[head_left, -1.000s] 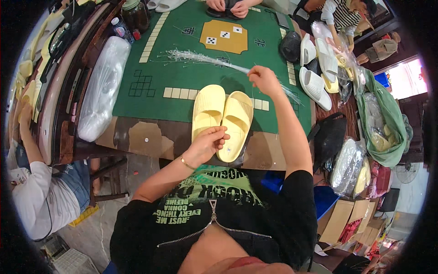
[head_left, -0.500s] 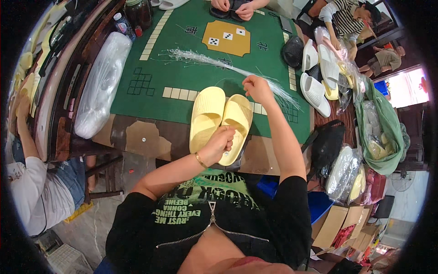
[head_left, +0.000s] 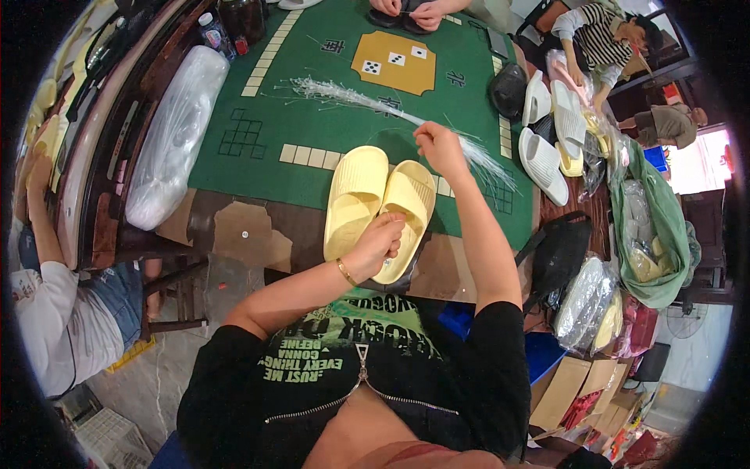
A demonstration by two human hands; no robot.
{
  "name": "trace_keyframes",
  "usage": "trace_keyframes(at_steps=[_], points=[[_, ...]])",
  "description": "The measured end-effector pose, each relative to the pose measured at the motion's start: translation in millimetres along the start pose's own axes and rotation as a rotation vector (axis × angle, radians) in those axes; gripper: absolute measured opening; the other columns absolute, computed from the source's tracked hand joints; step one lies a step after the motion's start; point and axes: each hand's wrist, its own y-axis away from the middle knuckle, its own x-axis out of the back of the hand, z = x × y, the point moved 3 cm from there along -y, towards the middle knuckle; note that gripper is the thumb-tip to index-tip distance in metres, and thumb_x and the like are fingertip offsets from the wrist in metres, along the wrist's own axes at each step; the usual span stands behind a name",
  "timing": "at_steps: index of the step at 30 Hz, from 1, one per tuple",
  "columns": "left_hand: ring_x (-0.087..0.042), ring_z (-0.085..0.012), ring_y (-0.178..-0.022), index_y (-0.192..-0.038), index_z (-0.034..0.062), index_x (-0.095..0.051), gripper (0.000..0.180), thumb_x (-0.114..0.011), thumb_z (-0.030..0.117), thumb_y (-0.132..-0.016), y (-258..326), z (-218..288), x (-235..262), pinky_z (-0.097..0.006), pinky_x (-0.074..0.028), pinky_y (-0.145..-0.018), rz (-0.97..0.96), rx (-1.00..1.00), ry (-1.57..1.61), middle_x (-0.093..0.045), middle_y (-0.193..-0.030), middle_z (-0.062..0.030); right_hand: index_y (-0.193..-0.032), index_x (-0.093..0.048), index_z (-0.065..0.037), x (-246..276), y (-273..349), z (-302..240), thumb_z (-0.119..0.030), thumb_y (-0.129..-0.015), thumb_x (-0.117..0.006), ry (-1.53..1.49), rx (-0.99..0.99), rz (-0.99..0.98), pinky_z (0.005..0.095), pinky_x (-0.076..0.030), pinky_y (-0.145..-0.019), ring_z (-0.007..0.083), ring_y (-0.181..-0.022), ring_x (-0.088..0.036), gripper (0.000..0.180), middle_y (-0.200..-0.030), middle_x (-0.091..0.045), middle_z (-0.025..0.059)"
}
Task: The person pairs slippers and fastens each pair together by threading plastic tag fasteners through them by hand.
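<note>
Two pale yellow slide slippers, the left slipper [head_left: 353, 195] and the right slipper [head_left: 414, 184], stand side by side at the table's near edge with their toes pointing away. My left hand [head_left: 379, 244] is closed in a pinch over the footbed of the right slipper. Anything between its fingertips is too fine to make out. Beyond the right slipper's toe, my right hand [head_left: 440, 147] is closed with bent fingers, close to a bundle of thin clear plastic strands [head_left: 340, 93]. Whether it grips a strand, I cannot tell. The bundle lies slantwise across the green mat.
A green printed mat [head_left: 305, 125] covers the table. A plastic-wrapped roll [head_left: 176, 137] and a bottle [head_left: 214, 35] stand left. White slippers [head_left: 543, 166] lie right, near a green sack [head_left: 660, 273] and a black bag [head_left: 558, 250]. Across the table, another person's hands [head_left: 426, 14] hold dark slippers.
The view has shifted slightly. Both my hands and the yellow slippers stay in nearly the same places. At the far right, the person in stripes has moved a little.
</note>
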Motion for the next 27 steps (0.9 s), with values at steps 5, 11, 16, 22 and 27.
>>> trace_keyframes(at_steps=[5,11,16,22,27], points=[[-0.027,-0.0035,-0.046,-0.085,0.014,-0.041,0.014,-0.048,0.025,-0.091,-1.9,1.8,-0.6,-0.02,-0.022,-0.042,0.005,0.033,0.064,-0.028,-0.057,0.0078,-0.084,-0.06,0.001,-19.6,11.6,5.0,-0.005,-0.079,-0.052,-0.042,-0.089,-0.086,0.0278,-0.048,-0.051,0.0152,-0.054,-0.06,0.011,-0.066,-0.062,0.0092],[-0.03,-0.0056,-0.05,-0.084,0.0154,-0.042,0.012,-0.047,0.023,-0.091,-3.7,4.1,-2.5,-0.02,-0.024,-0.046,-0.027,0.079,0.118,-0.033,-0.061,0.0062,-0.082,-0.061,0.002,-32.3,21.7,19.5,-0.007,-0.078,-0.058,-0.245,-0.304,-0.17,0.0253,-0.047,-0.051,0.0107,-0.055,-0.057,0.01,-0.067,-0.062,0.0061],[-0.03,-0.006,-0.05,-0.077,0.0149,-0.037,0.019,-0.047,0.021,-0.091,-14.0,3.7,-8.6,-0.02,-0.024,-0.044,-0.015,0.112,0.184,-0.033,-0.06,0.0058,-0.084,-0.063,-0.001,-39.1,23.8,40.9,-0.01,-0.078,-0.058,-0.181,-0.287,-0.304,0.0244,-0.045,-0.057,0.0097,-0.062,-0.056,0.012,-0.071,-0.062,0.005],[-0.025,-0.0058,-0.047,-0.071,0.0156,-0.034,0.024,-0.047,0.019,-0.091,-20.2,1.7,-7.8,-0.021,-0.02,-0.041,0.036,0.123,0.261,-0.028,-0.056,0.0063,-0.087,-0.064,-0.002,-36.9,28.8,25.2,-0.014,-0.08,-0.058,-0.159,-0.35,-0.381,0.0249,-0.044,-0.061,0.0094,-0.067,-0.054,0.016,-0.075,-0.061,0.0016],[-0.022,-0.0057,-0.044,-0.069,0.0165,-0.032,0.026,-0.048,0.017,-0.089,-15.5,5.8,-13.1,-0.022,-0.017,-0.04,0.084,0.141,0.261,-0.024,-0.054,0.0069,-0.088,-0.064,-0.002,-38.1,29.8,32.1,-0.015,-0.08,-0.058,-0.251,-0.414,-0.39,0.0253,-0.044,-0.061,0.0094,-0.067,-0.054,0.016,-0.077,-0.061,0.0021]])
